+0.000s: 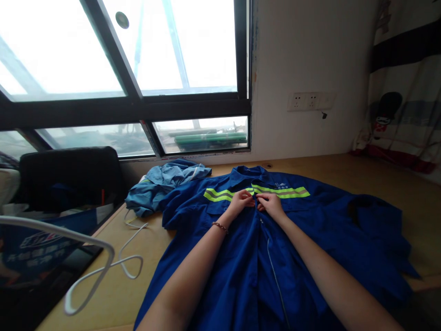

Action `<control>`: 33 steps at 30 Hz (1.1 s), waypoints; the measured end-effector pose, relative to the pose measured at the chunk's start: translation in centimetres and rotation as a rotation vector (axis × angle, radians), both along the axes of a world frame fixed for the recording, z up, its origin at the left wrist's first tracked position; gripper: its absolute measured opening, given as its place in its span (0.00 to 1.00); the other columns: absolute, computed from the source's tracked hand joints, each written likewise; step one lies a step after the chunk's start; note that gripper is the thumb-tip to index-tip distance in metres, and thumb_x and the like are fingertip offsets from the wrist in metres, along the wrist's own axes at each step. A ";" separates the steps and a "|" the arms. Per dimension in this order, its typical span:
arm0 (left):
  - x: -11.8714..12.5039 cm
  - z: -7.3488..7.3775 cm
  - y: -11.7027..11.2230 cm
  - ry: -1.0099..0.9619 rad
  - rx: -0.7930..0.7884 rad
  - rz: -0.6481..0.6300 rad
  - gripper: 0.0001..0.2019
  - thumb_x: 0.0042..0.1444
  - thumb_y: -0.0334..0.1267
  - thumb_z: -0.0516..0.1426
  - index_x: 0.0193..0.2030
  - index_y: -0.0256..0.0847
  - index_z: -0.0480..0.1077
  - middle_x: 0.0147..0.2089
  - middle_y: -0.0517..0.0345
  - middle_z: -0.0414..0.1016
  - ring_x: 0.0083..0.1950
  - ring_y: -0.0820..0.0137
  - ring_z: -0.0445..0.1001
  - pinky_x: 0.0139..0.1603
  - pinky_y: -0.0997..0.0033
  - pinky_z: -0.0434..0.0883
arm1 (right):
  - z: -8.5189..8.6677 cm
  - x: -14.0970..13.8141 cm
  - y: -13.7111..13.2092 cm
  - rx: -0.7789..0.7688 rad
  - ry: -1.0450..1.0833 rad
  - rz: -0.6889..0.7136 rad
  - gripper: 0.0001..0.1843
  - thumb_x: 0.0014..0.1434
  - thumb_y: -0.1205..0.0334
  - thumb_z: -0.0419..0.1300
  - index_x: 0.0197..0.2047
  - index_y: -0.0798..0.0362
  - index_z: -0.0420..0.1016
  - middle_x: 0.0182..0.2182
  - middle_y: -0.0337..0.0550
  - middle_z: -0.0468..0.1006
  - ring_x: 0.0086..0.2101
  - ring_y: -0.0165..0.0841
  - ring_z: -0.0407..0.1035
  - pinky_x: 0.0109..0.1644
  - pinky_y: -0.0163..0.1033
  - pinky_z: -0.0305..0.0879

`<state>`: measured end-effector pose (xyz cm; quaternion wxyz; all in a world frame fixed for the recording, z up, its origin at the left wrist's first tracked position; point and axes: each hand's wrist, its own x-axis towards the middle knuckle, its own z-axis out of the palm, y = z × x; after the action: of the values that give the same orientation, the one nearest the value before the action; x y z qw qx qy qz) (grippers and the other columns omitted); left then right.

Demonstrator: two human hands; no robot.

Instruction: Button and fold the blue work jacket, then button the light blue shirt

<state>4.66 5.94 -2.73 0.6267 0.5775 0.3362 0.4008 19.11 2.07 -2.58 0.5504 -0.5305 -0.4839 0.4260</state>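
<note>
Bright daylight through window [120, 46], panes blown out; room dimmer, edges bent, soft focus.

One head-worn camera looks forward and down along the light wooden tabletop [361, 179], close above the royal-blue cloth work jacket [248, 266] filling the lower frame, facing the black-framed window [138, 108] and white wall [292, 59].
</note>
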 end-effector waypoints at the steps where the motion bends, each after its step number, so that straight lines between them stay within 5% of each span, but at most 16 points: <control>1: 0.1 -0.1 0.0 0.007 0.031 -0.003 0.12 0.43 0.40 0.61 0.30 0.36 0.63 0.26 0.58 0.73 0.29 0.70 0.74 0.34 0.68 0.72 | 0.1 -0.1 -0.1 0.018 -0.026 -0.018 0.11 0.43 0.61 0.61 0.32 0.55 0.76 0.15 0.38 0.73 0.16 0.33 0.68 0.21 0.37 0.66; 8: 0.4 -0.6 -0.4 0.089 0.285 -0.005 0.04 0.49 0.36 0.55 0.28 0.37 0.64 0.22 0.61 0.68 0.25 0.75 0.70 0.30 0.74 0.70 | -0.1 -0.2 -0.2 -0.019 -0.073 -0.003 0.12 0.41 0.55 0.63 0.28 0.52 0.67 0.15 0.37 0.72 0.16 0.33 0.67 0.17 0.35 0.62; 18: 1.2 -1.1 0.1 0.009 -0.002 0.119 0.13 0.43 0.42 0.60 0.26 0.36 0.61 0.23 0.62 0.68 0.25 0.75 0.69 0.30 0.71 0.71 | 0.6 -1.3 -1.6 0.222 -0.876 -0.130 0.06 0.51 0.62 0.56 0.35 0.50 0.69 0.20 0.38 0.73 0.25 0.33 0.67 0.30 0.34 0.55; 24: 1.5 -0.9 -0.2 -0.048 -0.102 0.249 0.12 0.42 0.37 0.61 0.27 0.36 0.61 0.22 0.65 0.66 0.24 0.77 0.68 0.28 0.75 0.70 | 0.9 -1.5 -1.9 0.217 -0.936 -0.123 0.08 0.53 0.61 0.53 0.37 0.49 0.70 0.21 0.39 0.74 0.26 0.34 0.68 0.30 0.35 0.55; 33: 0.9 -0.8 -0.1 -0.091 -0.087 0.114 0.12 0.42 0.39 0.61 0.29 0.35 0.64 0.27 0.61 0.68 0.28 0.76 0.70 0.32 0.75 0.70 | 0.5 -1.3 -1.9 0.247 -0.950 -0.167 0.08 0.54 0.61 0.53 0.37 0.49 0.70 0.25 0.39 0.75 0.27 0.34 0.68 0.31 0.35 0.55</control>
<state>5.58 5.82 -3.50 0.6420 0.5110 0.3566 0.4467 17.81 0.20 -2.05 0.3601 -0.6338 -0.6838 0.0312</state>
